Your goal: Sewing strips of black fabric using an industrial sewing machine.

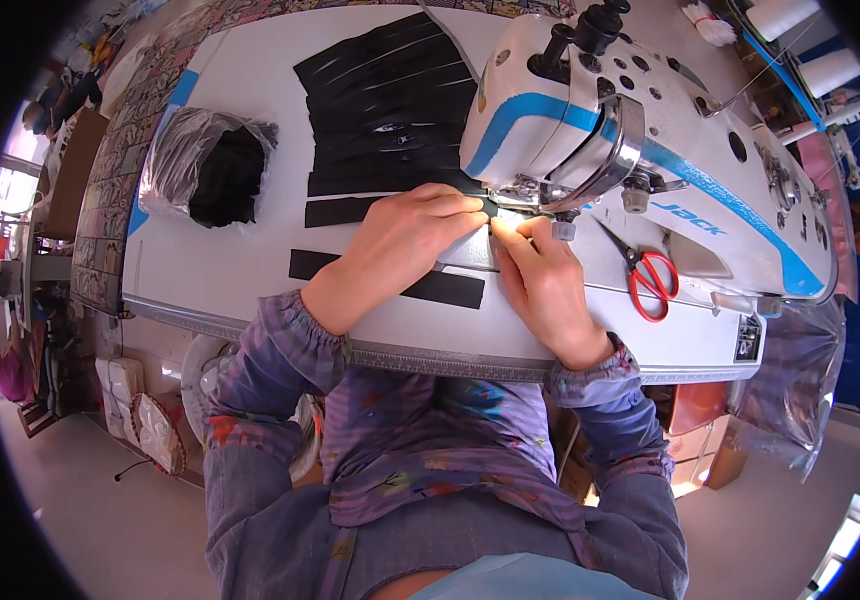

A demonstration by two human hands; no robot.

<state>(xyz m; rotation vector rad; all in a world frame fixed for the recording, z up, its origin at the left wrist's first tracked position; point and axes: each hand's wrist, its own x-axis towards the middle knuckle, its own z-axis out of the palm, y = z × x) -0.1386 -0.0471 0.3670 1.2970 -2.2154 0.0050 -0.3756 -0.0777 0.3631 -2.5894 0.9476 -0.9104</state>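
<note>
My left hand (405,245) lies on the white sewing table (240,270), its fingertips pressing a small black fabric strip (489,206) toward the needle of the white and blue sewing machine (590,130). My right hand (540,280) meets it from the right, thumb and fingers pinching the same strip just under the presser foot (530,200). A longer black strip (450,288) lies partly hidden beneath my left wrist. The part of the strip between my fingers is hidden.
A stack of several black fabric strips (390,100) lies behind my hands. A clear plastic bag of black pieces (210,170) sits at the far left. Red-handled scissors (650,275) rest on the machine bed to the right. White thread cones (800,40) stand at the back right.
</note>
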